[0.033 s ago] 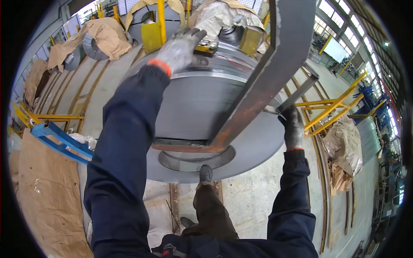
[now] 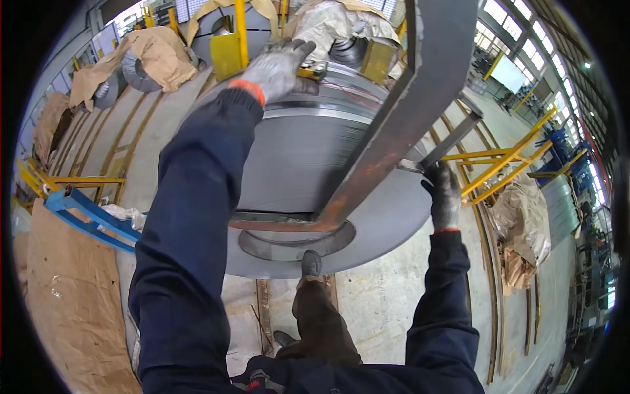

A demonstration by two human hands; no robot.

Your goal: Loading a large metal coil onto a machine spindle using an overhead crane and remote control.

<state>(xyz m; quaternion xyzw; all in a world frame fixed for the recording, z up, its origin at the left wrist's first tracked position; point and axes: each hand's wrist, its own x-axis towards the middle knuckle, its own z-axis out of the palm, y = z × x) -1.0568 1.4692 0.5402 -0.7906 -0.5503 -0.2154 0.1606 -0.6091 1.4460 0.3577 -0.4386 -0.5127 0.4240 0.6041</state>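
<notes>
A large steel coil (image 2: 295, 151) of wound strip lies in front of me, its round bore (image 2: 295, 244) toward my feet. Over it reaches a heavy grey steel C-hook (image 2: 387, 141); its rusty lower arm lies across the coil near the bore. My left hand (image 2: 279, 67), in a grey glove with an orange cuff, is stretched out over the coil's far side with its fingers apart. Beside its fingertips sits a small yellow-and-black device (image 2: 312, 69). My right hand (image 2: 445, 196), gloved too, closes at the lower end of a steel bar handle (image 2: 451, 139) on the hook's right side.
Paper-wrapped coils (image 2: 154, 56) stand at the back left. A blue curved frame (image 2: 92, 217) is at left, above brown paper (image 2: 75, 289). Yellow rails (image 2: 512, 157) and crumpled wrapping (image 2: 522, 223) lie to the right. My shoe (image 2: 311, 262) is beside the coil's near edge.
</notes>
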